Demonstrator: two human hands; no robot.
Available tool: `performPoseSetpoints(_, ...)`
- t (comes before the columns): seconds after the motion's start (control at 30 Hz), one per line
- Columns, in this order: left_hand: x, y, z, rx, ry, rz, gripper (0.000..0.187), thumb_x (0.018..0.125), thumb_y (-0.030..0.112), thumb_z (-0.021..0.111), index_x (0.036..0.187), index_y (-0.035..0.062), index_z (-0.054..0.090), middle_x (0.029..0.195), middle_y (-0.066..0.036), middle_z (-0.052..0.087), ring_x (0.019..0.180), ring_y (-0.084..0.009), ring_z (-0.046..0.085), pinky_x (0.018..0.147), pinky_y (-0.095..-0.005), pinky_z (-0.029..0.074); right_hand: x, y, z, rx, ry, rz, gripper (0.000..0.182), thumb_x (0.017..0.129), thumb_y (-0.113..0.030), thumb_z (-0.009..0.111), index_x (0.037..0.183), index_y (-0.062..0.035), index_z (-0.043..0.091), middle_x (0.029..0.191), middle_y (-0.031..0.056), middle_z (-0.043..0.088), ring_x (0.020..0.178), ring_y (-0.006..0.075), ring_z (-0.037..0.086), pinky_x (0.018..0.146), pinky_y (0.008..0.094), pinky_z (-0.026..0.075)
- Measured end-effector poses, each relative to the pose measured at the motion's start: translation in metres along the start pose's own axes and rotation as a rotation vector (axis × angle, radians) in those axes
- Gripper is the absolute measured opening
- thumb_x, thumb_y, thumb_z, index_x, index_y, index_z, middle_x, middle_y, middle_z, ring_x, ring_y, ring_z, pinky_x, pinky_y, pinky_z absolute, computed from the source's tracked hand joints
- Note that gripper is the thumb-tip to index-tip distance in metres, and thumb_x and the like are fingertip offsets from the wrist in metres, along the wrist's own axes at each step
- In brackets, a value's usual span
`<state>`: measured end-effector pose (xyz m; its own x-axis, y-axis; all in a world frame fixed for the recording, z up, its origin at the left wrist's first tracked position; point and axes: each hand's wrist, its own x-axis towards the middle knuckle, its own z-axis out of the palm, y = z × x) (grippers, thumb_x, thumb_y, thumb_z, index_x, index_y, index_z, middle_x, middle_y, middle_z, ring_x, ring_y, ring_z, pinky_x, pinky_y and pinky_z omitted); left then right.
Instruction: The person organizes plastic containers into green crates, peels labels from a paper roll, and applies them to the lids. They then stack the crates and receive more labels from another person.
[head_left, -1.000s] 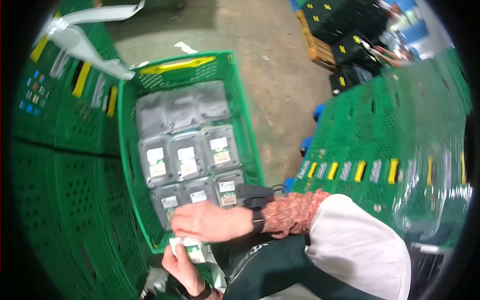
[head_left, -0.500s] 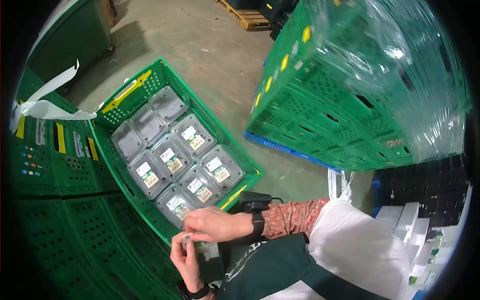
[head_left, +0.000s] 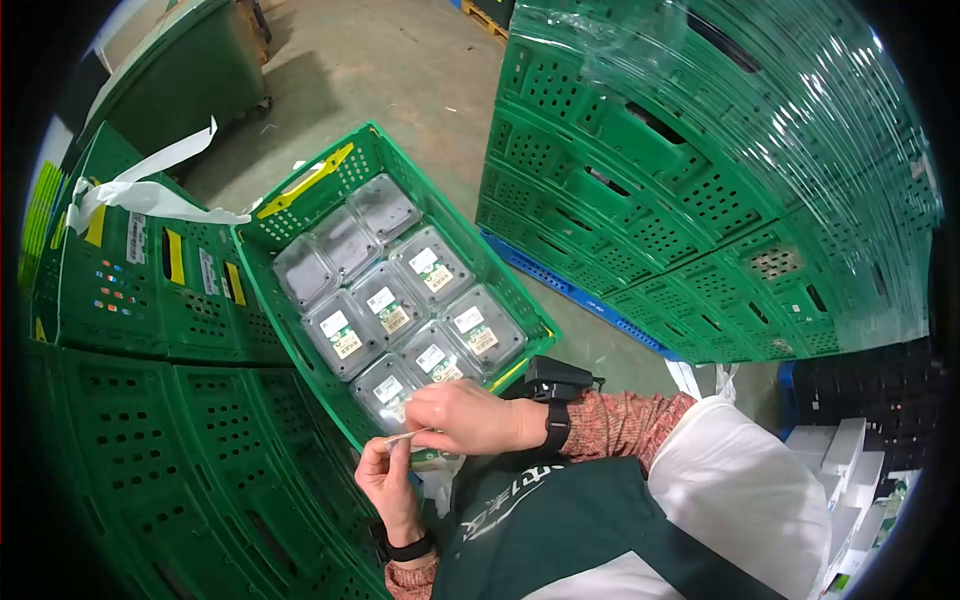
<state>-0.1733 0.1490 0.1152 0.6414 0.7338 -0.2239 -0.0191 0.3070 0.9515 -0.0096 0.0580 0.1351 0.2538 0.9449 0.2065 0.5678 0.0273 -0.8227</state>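
Observation:
A crate [head_left: 270,330] of green plastic with yellow handles holds several clear lidded punnets [head_left: 345,335] in rows. Most lids in the nearer rows carry white and beige-green labels, while those in the farthest row show none. At the near corner of the crate, my left hand [head_left: 388,485] pinches a small, thin pale label [head_left: 402,437], seen nearly edge-on. The fingers of my right hand [head_left: 465,416] close on the same label from the other side. Below them hangs a whitish paper strip [head_left: 438,487], partly hidden by my right hand.
Stacked green crates [head_left: 130,440] stand at the left, with a torn white strip [head_left: 150,195] over their top. Film-wrapped crates [head_left: 640,190] rise at the right on a blue pallet [head_left: 570,295]. White boxes [head_left: 845,460] and a green bin [head_left: 185,75] are farther off.
The view has shifted, so the crate appears farther right. My hands stay together at its near corner; the label between them has turned from showing its face to nearly edge-on.

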Motion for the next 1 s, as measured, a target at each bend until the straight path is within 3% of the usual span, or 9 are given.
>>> performPoseSetpoints(0.13, 0.008, -0.014, -0.015, -0.100, 0.031, 0.079, 0.011, 0.090, 0.005, 0.067, 0.082, 0.0044, 0.059, 0.073, 0.004, 0.058, 0.070, -0.0025, 0.052, 0.063, -0.0184, 0.042, 0.011, -0.004, 0.000, 0.003, -0.011, 0.019, 0.018, 0.082, -0.017, 0.070, 0.085, -0.0050, 0.057, 0.077, 0.0102, 0.059, 0.071, 0.0327, 0.061, 0.060, 0.0408, 0.048)
performPoseSetpoints(0.3, 0.014, 0.017, -0.003, -0.068, -0.063, -0.295, 0.019, 0.086, 0.006, 0.070, 0.104, 0.0008, 0.066, 0.092, -0.001, 0.067, 0.080, -0.0067, 0.060, 0.069, -0.0222, 0.049, 0.049, 0.011, -0.015, -0.103, -0.047, -0.049, 0.015, 0.082, -0.016, 0.070, 0.085, -0.0056, 0.059, 0.079, 0.0102, 0.059, 0.072, 0.0322, 0.062, 0.062, 0.0403, 0.050)
performPoseSetpoints(0.33, 0.020, 0.018, -0.011, -0.030, -0.110, -0.360, 0.019, 0.087, 0.007, 0.069, 0.104, 0.0006, 0.067, 0.092, -0.002, 0.068, 0.079, -0.0068, 0.060, 0.070, -0.0220, 0.049, 0.074, 0.044, -0.022, -0.158, 0.196, -0.253, 0.015, 0.081, -0.015, 0.070, 0.083, -0.0045, 0.059, 0.078, 0.0121, 0.059, 0.072, 0.0317, 0.062, 0.063, 0.0406, 0.050)
performPoseSetpoints(0.43, 0.023, 0.017, -0.026, 0.032, -0.081, -0.444, 0.016, 0.088, 0.008, 0.069, 0.102, -0.0001, 0.070, 0.090, -0.002, 0.070, 0.077, -0.0066, 0.061, 0.069, -0.0221, 0.049, 0.156, 0.127, -0.083, -0.376, 0.427, 0.098, 0.016, 0.080, -0.011, 0.069, 0.084, -0.0018, 0.057, 0.078, 0.0146, 0.060, 0.076, 0.0338, 0.061, 0.066, 0.0414, 0.049)
performPoseSetpoints(0.8, 0.045, -0.058, -0.023, 0.372, -0.033, -0.464, 0.017, 0.086, 0.009, 0.070, 0.100, 0.0006, 0.071, 0.085, -0.006, 0.070, 0.077, -0.0094, 0.062, 0.071, -0.0262, 0.049, 0.321, 0.400, -0.063, -1.024, -0.183, 0.339, 0.028, 0.078, -0.011, 0.063, 0.105, -0.0045, 0.059, 0.097, 0.0131, 0.065, 0.096, 0.0315, 0.063, 0.079, 0.0434, 0.054)
performPoseSetpoints(0.83, 0.044, -0.043, -0.024, 0.349, -0.021, -0.494, 0.017, 0.085, 0.009, 0.070, 0.100, 0.0007, 0.071, 0.085, -0.007, 0.070, 0.077, -0.0097, 0.062, 0.071, -0.0265, 0.050, 0.325, 0.397, -0.053, -1.017, -0.295, 0.426, 0.036, 0.076, -0.012, 0.065, 0.111, -0.0048, 0.058, 0.097, 0.0130, 0.065, 0.095, 0.0318, 0.063, 0.079, 0.0447, 0.052)
performPoseSetpoints(0.93, 0.046, -0.049, -0.004, 0.327, 0.010, -0.452, 0.017, 0.086, 0.008, 0.070, 0.101, 0.0009, 0.072, 0.087, -0.006, 0.071, 0.078, -0.0092, 0.062, 0.071, -0.0260, 0.050, 0.296, 0.355, -0.054, -1.151, -0.007, 0.206, 0.063, 0.071, -0.016, 0.074, 0.127, -0.0089, 0.048, 0.109, 0.0165, 0.057, 0.093, 0.0325, 0.058, 0.078, 0.0473, 0.044)
performPoseSetpoints(0.97, 0.046, -0.043, -0.002, 0.325, 0.021, -0.423, 0.017, 0.086, 0.007, 0.070, 0.102, 0.0008, 0.072, 0.088, -0.006, 0.071, 0.078, -0.0090, 0.062, 0.071, -0.0259, 0.050, 0.281, 0.317, -0.048, -1.046, 0.051, 0.098, 0.065, 0.071, -0.025, 0.077, 0.127, -0.0080, 0.047, 0.111, 0.0177, 0.055, 0.094, 0.0324, 0.056, 0.080, 0.0486, 0.044)
performPoseSetpoints(1.0, 0.046, -0.038, -0.005, 0.239, 0.061, -0.392, 0.017, 0.086, 0.005, 0.068, 0.102, 0.0000, 0.071, 0.088, -0.006, 0.071, 0.078, -0.0084, 0.062, 0.071, -0.0258, 0.050, 0.269, 0.270, -0.038, -0.685, -0.161, 0.245, 0.076, 0.073, -0.039, 0.078, 0.133, -0.0068, 0.045, 0.119, 0.0193, 0.055, 0.104, 0.0368, 0.056, 0.089, 0.0510, 0.043)
